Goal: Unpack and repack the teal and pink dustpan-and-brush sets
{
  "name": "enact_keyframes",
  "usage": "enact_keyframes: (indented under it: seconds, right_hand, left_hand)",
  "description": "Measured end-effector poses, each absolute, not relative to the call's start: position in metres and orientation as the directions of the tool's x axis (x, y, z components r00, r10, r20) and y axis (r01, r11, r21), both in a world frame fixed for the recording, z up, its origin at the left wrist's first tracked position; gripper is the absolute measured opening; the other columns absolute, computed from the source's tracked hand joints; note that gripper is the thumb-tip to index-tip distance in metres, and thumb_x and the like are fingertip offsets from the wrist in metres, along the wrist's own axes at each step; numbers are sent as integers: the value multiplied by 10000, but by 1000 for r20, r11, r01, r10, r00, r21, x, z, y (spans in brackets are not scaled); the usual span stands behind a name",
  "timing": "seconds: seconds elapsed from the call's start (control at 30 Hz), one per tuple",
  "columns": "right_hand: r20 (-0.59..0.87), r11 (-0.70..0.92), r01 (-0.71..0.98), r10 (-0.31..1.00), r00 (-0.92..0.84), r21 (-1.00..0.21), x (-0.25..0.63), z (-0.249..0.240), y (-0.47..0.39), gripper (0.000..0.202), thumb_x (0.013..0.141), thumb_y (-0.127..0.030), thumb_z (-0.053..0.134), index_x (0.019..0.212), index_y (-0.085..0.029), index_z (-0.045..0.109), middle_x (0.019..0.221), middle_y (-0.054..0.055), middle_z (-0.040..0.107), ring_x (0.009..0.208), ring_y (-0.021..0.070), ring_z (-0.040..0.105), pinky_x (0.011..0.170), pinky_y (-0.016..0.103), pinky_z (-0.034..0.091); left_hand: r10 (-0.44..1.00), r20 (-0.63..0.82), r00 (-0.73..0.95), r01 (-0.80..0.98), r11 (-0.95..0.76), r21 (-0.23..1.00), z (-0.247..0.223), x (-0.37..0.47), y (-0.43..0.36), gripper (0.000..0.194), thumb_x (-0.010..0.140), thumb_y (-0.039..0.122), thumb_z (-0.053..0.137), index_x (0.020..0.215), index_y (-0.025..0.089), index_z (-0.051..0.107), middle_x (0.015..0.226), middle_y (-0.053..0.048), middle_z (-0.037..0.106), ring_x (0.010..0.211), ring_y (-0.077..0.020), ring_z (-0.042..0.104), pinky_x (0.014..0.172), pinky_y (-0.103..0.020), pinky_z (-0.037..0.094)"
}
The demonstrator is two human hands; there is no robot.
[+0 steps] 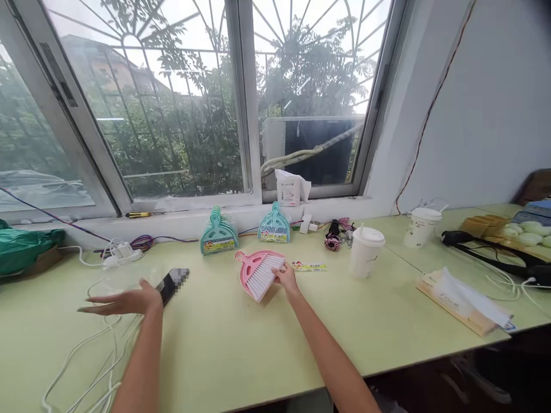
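Observation:
A pink dustpan (247,265) with a white-bristled brush (260,277) lying in it is in the middle of the table, its handle end toward the window. My right hand (286,279) is closed on the right edge of this set, thumb and fingers at the bristle side. Over to the left, my left hand (129,299) has its fingers stretched out and holds nothing. A dark phone (169,287), partly blurred, lies just beyond that wrist. Something clear, like thin plastic, shows faintly behind the left fingers. A printed label strip (309,267) lies right of the dustpan.
Turquoise dustpan sets (218,232) and another turquoise set (274,225) lean by the window sill. White cables (107,355) trail at left near a power strip (123,253). Lidded cups (365,252), a tissue pack (460,301) and a black strap (495,252) are on the right.

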State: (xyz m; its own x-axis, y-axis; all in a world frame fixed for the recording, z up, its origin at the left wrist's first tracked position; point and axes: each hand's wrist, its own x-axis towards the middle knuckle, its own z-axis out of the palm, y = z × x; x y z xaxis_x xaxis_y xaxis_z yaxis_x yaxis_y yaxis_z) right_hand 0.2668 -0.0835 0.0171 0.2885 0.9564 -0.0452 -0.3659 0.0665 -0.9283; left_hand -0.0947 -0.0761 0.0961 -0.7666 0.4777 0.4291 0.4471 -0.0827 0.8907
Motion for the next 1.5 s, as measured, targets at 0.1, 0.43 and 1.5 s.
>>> enact_keyframes:
  seconds: [0.1,0.43,1.5]
  right_hand:
    - [-42,68,-353,955,293,-933,264,13,-83,438,544,-333,798,879,-208,545,718,14,691,679,207,691,619,361,593]
    - [140,151,6,897,420,-989,250,17,-95,471,762,-405,596,1164,-192,475,1162,150,605,1069,261,607,840,433,528]
    - [513,316,644,847,140,-697,218,61,-117,203,806,-390,597,719,-207,590,807,26,622,824,179,565,705,271,401]
  left_hand:
    - [244,539,-806,545,-49,837,89,-58,-80,1036,695,405,677,1432,94,19,1519,-304,-93,1421,-387,-101,1090,-608,-26]
    - [995,95,-37,-229,-102,968,40,89,-75,414,791,482,612,1072,178,601,1135,-131,635,1046,-222,603,921,-347,445]
    - [882,412,231,305,-467,830,63,60,-108,430,772,129,542,1191,157,633,1134,-85,684,895,-191,641,800,-283,487]
